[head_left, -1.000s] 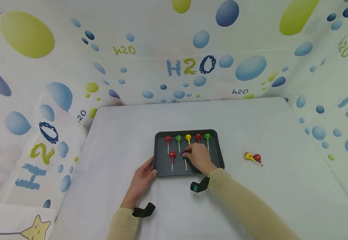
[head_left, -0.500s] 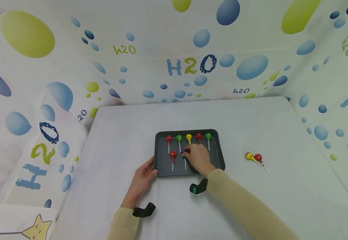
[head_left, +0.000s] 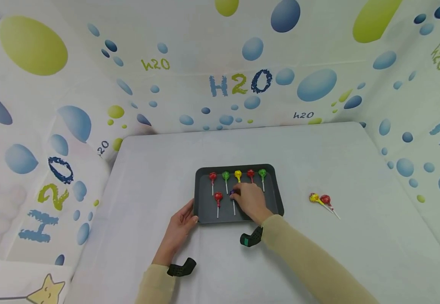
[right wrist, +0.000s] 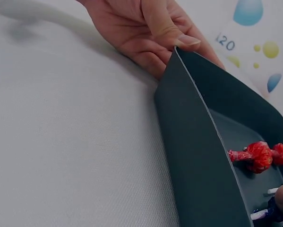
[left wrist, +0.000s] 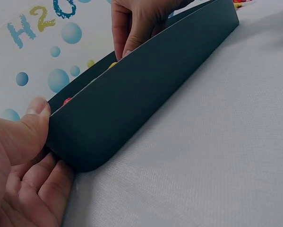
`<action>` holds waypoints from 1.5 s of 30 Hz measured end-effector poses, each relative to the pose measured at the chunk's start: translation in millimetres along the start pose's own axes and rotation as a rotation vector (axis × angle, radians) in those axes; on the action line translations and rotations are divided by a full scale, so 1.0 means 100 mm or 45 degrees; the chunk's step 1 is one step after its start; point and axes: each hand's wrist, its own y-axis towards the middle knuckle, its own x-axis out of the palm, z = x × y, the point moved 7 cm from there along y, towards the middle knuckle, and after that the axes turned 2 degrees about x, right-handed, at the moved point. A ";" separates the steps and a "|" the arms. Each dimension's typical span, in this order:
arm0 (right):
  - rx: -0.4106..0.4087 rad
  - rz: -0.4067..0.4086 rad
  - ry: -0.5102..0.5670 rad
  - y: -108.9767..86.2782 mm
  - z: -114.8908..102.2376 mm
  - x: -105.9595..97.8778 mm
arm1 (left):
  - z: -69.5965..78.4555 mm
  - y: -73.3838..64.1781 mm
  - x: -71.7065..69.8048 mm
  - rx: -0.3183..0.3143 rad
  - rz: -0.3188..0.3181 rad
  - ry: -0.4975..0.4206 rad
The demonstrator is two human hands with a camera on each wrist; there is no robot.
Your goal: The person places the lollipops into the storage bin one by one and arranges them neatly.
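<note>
A dark grey tray (head_left: 206,211) lies on the white table. My left hand (head_left: 180,221) holds its near left corner, thumb over the rim and fingers against the outer wall, as the left wrist view shows. Over the tray, my right hand (head_left: 252,200) pinches a purple lollipop (right wrist: 272,210) near its head, with the white stick pointing toward me. Left of it lies a red lollipop (head_left: 218,196). Along the tray's far side runs a row: a red lollipop (head_left: 212,175), a green one, a yellow lollipop (head_left: 238,174), another red and another green. The right hand hides part of the tray's right half.
To the right of the tray, a yellow lollipop (head_left: 314,197) and a red lollipop (head_left: 325,199) lie side by side on the white tablecloth (head_left: 147,177). A printed cloth backdrop (head_left: 189,84) stands around the table's back and sides.
The purple lollipop's stick has turned slightly and lies straighter in the tray, with my right fingers still on its head. My left hand keeps its place at the corner.
</note>
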 end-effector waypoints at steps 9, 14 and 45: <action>0.013 -0.001 0.003 -0.02 0.02 0.00 | -0.02 0.00 0.00 -0.003 0.005 -0.003; 0.011 0.014 0.036 -0.03 0.08 -0.09 | -0.02 -0.01 0.00 -0.015 0.009 0.021; 0.434 0.229 0.432 -0.81 2.46 -1.66 | 0.00 0.00 -0.01 -0.004 -0.006 0.053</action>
